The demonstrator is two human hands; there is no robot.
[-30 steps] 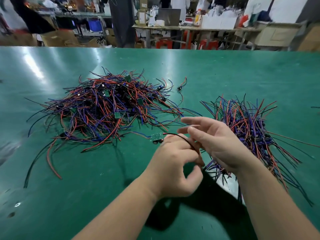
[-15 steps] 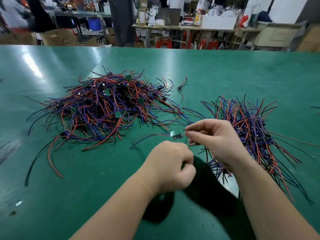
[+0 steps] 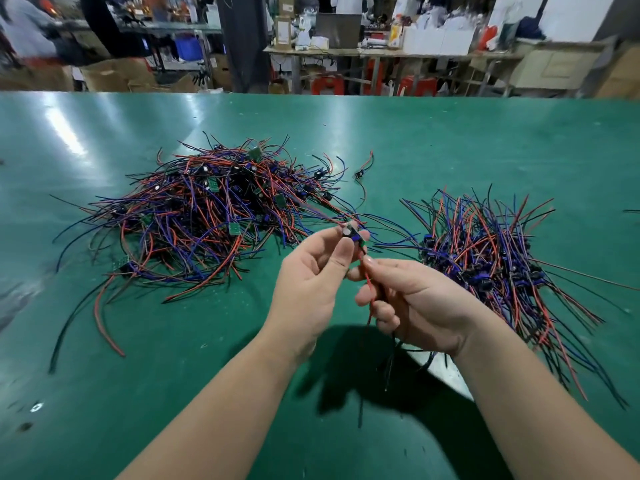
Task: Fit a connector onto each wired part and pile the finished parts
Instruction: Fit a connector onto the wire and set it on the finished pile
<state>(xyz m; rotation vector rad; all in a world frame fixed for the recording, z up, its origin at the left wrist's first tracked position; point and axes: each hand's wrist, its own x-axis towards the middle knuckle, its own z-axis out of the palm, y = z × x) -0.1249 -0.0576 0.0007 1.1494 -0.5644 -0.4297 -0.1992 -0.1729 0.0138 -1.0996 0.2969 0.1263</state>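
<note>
An electronics workshop: wire heaps (image 3: pixel 207 216) on green bench (image 3: pixel 450 140), cluttered worktables (image 3: pixel 381 53) behind.

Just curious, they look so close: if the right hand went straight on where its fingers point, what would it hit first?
Most likely the left hand, which pinches the small part: the right hand, gripping that part's wires, points its fingers left at it. Depth is hard to judge.
</note>
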